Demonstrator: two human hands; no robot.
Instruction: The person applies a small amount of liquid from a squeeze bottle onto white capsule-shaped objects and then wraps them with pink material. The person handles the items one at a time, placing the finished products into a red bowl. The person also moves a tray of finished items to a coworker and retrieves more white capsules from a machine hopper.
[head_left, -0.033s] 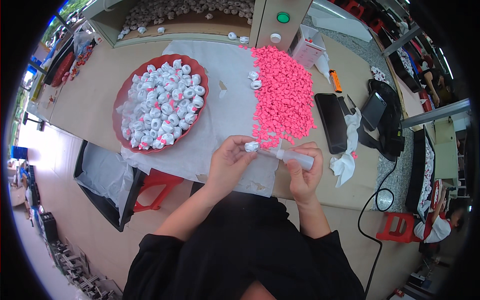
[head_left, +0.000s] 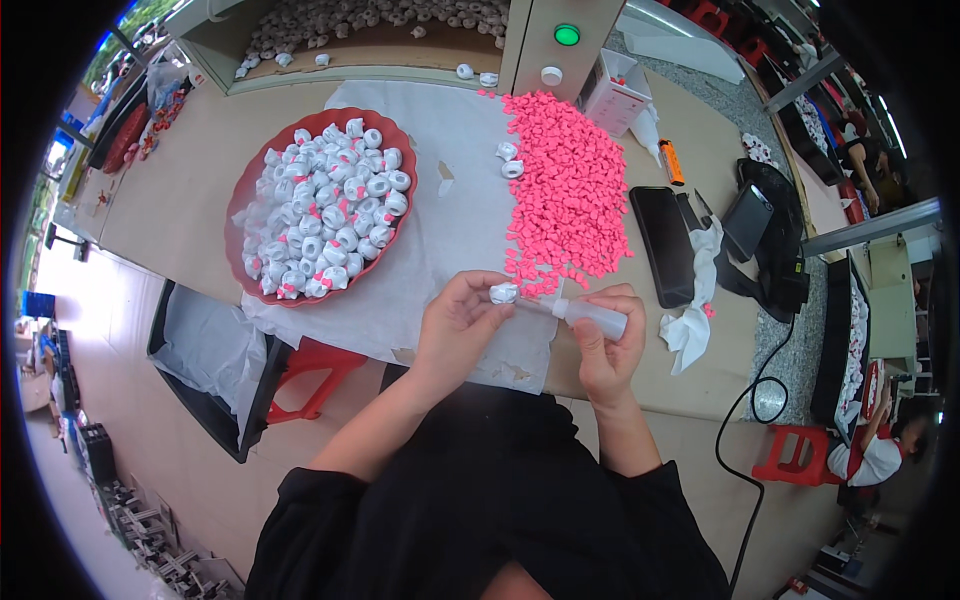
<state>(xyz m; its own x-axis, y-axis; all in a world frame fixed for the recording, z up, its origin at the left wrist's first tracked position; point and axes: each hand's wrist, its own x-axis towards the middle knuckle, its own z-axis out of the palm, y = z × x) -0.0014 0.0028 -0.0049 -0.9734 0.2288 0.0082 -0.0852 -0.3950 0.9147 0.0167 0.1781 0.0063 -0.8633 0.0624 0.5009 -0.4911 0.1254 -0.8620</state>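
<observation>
Bottle (head_left: 603,318) gripped in the right hand (head_left: 613,350) points toward a white trinket (head_left: 503,293) pinched in the left hand (head_left: 458,328) above the worktop (head_left: 170,200) near pink pieces (head_left: 568,185), the trinket likely light, stiff and best held by its sides, the bottle probably squeezable.

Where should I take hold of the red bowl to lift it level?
Probably at the left and right edges of the red bowl, reaching from the person's side: its scalloped rim rings a heap of white pieces, so a one-sided lift could spill them. Both hands are occupied: the left hand holds one white piece, the right hand a small bottle.
</observation>
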